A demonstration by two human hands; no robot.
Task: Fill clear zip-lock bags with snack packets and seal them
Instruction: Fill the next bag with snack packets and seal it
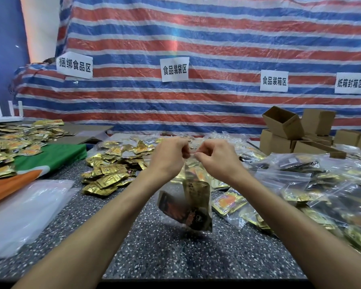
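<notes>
A gap skipped along the zip could leave the seal open, or the zip-lock bag (204,224) of snack packets (197,195) could slip to the desk (175,257); it hangs above it, my left hand (171,155) and right hand (215,157) curled, pinching its top edge.

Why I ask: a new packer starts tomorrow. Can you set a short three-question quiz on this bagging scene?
1. True or false: the left hand and right hand both pinch the top of the clear plastic zip-lock bag holding dark foil snack packets.
2. The brown cardboard boxes sit: A) far right, B) far left, C) under the bag?
3. Fill in: the stack of empty clear plastic bags lies on the grey speckled table to the person's ____.
Key: 1 true; 2 A; 3 left.
</notes>
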